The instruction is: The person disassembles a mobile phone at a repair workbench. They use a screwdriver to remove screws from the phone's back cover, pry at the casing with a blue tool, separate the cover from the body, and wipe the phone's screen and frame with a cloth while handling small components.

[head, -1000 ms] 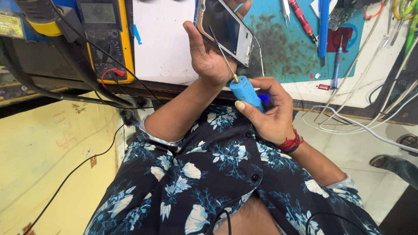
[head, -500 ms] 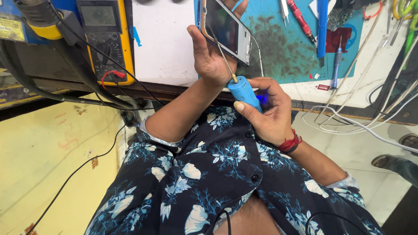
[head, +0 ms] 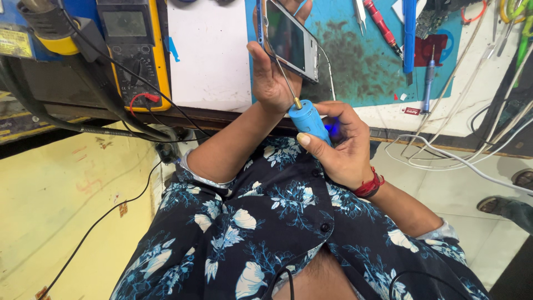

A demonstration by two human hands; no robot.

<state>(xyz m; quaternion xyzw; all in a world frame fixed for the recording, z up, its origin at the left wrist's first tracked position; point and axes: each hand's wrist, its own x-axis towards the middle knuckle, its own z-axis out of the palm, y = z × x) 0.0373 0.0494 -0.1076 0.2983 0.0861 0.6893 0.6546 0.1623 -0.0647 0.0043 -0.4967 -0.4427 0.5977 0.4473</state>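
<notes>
Phone held upright over the bench edge, blue driver at its lower side.

Nearest, the right hand (head: 341, 147) wraps tight round a blue driver (head: 308, 121), its thin bit slanting up to the phone (head: 290, 40). The left hand (head: 272, 72) clasps the phone by its edges, thumb on the near side, screen facing right. Both hands hang just this side of the bench edge (head: 222, 118), with open air under them down to the shirt. Past the edge, a teal mat (head: 355, 66) lies behind the phone, with a red screwdriver (head: 380, 23) and a blue pen tool (head: 427, 83) well clear to the right. Left of the phone sits a white sheet (head: 208, 55), then a yellow meter (head: 133, 50). White cables (head: 444, 153) spill over the edge on the right.
</notes>
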